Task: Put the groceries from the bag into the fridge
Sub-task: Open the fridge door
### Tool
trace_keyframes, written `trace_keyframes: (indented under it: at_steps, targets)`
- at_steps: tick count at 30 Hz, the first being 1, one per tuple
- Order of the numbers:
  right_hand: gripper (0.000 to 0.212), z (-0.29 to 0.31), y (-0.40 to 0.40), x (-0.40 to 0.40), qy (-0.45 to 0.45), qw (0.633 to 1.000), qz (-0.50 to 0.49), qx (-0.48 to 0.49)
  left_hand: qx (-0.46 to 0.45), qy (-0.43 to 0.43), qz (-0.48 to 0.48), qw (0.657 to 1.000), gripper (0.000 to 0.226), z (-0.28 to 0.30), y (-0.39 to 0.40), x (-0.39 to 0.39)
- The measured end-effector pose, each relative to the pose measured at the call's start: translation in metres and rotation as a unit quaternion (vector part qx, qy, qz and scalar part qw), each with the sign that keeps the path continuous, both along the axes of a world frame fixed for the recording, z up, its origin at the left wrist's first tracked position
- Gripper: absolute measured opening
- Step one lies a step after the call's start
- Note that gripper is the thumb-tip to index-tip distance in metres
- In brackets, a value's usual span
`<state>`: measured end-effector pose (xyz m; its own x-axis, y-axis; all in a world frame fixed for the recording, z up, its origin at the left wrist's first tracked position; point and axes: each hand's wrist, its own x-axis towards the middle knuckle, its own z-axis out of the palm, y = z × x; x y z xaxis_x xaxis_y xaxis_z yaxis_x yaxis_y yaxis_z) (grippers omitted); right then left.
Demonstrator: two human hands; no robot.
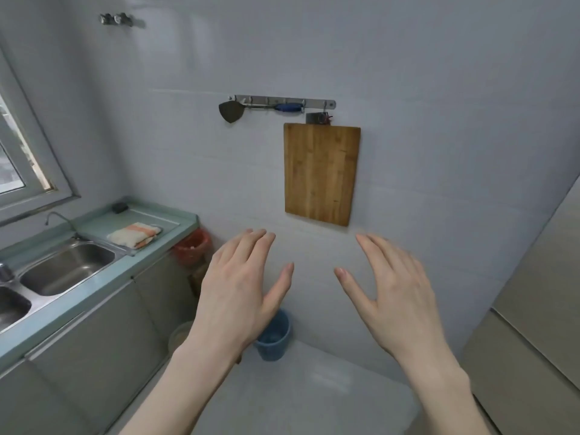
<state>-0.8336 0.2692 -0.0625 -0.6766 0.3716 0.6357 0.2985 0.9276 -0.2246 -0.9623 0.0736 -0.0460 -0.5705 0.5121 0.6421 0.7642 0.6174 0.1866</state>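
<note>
Fridge (pixel 539 309) beside white tiled wall (pixel 408 89)

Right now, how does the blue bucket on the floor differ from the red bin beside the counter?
The blue bucket stands near the wall by the left hand, partly hidden behind it; the red bin sits farther back, tucked against the end of the counter. The blue bucket looks like plain plastic; the red bin seems lined with a red bag. Both stand upright and open-topped.
</note>
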Motion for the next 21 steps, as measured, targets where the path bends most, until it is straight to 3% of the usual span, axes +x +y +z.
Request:
trace_keyframes:
  at_steps: [10,21]
  targets:
    - [0.07,-0.005,0.102,-0.044,0.0,0.996,-0.085,0.012,0.007,-0.011,-0.067,0.998,0.052,0.002,0.121,-0.072]
    - [0.066,0.003,0.18,-0.052,-0.002,0.97,-0.238,0.05,0.038,-0.005,-0.244,0.969,0.049,-0.002,0.265,-0.12]
